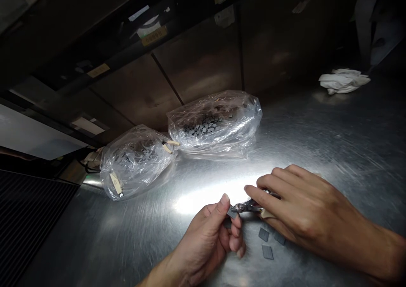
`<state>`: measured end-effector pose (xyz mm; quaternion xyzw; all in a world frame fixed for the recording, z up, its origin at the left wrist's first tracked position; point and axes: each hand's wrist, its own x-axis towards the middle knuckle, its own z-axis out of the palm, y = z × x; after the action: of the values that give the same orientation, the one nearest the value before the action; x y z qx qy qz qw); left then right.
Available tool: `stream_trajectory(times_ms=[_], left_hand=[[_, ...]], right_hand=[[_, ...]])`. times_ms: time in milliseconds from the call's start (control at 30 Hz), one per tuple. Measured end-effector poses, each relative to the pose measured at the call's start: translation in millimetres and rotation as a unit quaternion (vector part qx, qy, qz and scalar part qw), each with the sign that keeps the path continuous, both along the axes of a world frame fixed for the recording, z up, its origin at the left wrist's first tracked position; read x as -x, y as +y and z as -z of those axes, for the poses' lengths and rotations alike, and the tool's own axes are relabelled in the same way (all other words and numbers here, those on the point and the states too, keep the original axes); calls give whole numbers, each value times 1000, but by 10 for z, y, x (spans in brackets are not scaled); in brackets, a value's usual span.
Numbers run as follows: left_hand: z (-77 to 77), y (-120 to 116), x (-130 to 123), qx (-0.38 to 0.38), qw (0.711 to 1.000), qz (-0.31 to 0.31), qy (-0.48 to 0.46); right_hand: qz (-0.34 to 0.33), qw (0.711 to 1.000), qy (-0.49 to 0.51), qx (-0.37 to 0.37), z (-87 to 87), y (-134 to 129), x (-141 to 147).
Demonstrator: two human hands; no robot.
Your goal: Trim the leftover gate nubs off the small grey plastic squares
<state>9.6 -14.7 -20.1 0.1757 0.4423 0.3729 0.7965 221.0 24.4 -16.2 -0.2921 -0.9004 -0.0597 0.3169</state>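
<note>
Because the grey tile [232, 213] looks thin and is gripped close to where the pliers [243, 208] meet it, it could crack or spring loose under an uneven squeeze; a slip of the plier tips could also nip the left hand's fingers, which lie just beside them. Left hand [211, 236]: thumb and curled fingers drawn together to the tile's thickness, holding it; a dark piece lower among them is too obscured to identify. Right hand [304, 204]: fingers wrapped around the pliers, handles mostly hidden, their spread impossible to tell. Held tile: above the tabletop [301, 147], between the hands. Loose tiles [267, 252]: flat on the tabletop, near the right hand. Clear bags [242, 132]: two, side by side farther back, containing small grey pieces [203, 127].
</note>
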Motion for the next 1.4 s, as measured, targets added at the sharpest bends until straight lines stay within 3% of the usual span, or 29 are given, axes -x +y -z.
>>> stream_trajectory(times_ms=[833,1167,1267,1400], left_hand=[[4,22,48,-23,998,53,-8],[-23,27,37,-10,999,41,-8],[-33,38,39,-3,999,34,-10],[-59,46,33,5,999,29,-12]], right_hand=[[-10,999,-21,-34,-1,18,-25],[-27,999,-3,-34,-6,29,-55],[8,1000,10,13,3,123,-166],[31,971,26,235,-46,275,-371]])
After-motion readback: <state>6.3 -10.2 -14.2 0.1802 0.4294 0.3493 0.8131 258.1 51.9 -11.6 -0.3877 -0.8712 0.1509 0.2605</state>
